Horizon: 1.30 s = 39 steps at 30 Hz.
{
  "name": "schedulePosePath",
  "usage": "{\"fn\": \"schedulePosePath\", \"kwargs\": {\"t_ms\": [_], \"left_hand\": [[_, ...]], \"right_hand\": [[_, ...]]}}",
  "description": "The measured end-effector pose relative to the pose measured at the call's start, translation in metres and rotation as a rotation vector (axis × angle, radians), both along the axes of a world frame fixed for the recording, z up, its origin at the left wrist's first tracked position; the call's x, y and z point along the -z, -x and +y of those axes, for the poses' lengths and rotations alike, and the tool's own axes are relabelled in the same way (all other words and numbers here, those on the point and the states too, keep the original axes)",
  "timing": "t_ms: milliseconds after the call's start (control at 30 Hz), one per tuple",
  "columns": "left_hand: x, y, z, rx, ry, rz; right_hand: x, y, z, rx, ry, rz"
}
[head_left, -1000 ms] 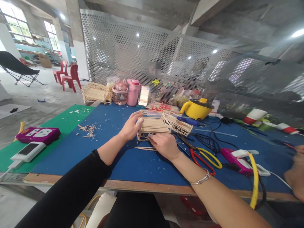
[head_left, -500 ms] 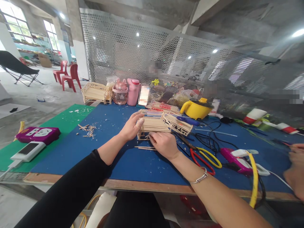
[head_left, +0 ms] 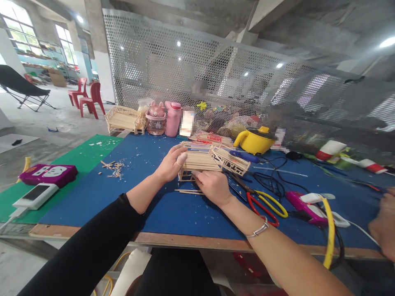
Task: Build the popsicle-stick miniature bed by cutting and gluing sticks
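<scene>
Resting between both hands (left hand [head_left: 170,164], right hand [head_left: 212,187]), stick model [head_left: 199,161].

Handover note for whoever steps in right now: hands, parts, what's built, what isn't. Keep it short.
Left hand: gripping the left end of the stick bed frame on the blue mat.
Right hand: fingers pressed on the frame's near edge.
Loose sticks lie just in front of the frame; scissors and glue gun to the right.
Done: slatted deck and side rails are assembled.
Left: loose sticks not yet attached. A finished bed stands at the far left.
</scene>
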<state>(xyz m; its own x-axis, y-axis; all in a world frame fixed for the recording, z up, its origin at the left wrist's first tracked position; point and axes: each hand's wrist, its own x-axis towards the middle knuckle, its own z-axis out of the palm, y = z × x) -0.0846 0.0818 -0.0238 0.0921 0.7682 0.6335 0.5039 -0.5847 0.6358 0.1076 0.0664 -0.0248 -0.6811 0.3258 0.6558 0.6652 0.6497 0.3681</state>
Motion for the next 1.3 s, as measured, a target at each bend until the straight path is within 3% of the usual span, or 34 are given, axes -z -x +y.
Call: {"fn": "schedulePosePath", "kwargs": {"t_ms": [300, 400, 567, 667, 767, 833, 1100, 1300], "left_hand": [[0.001, 0.001, 0.001, -0.022, -0.028, 0.024], [-0.005, 0.005, -0.003, -0.061, -0.156, 0.107], [-0.021, -0.001, -0.029, -0.057, -0.459, 0.441], [-0.019, -0.016, -0.051, -0.170, -0.539, 0.580], [-0.008, -0.030, -0.067, -0.362, -0.540, 0.613], [0.001, -0.034, -0.071, -0.424, -0.547, 0.651], [0.013, -0.037, -0.064, -0.426, -0.334, 0.731], [0.015, -0.040, -0.063, -0.425, -0.303, 0.765]], "right_hand": [[-0.003, 0.000, -0.008, -0.031, 0.040, 0.110], [-0.007, -0.014, -0.009, -0.055, 0.063, 0.273], [-0.017, -0.039, 0.000, 0.009, 0.084, 0.644], [-0.021, -0.044, 0.002, 0.019, 0.144, 0.734], [-0.021, -0.043, -0.002, -0.040, 0.227, 0.691], [-0.019, -0.040, -0.005, -0.084, 0.281, 0.655], [-0.019, -0.043, -0.007, -0.085, 0.394, 0.747], [-0.020, -0.047, -0.007, -0.101, 0.397, 0.761]]}}
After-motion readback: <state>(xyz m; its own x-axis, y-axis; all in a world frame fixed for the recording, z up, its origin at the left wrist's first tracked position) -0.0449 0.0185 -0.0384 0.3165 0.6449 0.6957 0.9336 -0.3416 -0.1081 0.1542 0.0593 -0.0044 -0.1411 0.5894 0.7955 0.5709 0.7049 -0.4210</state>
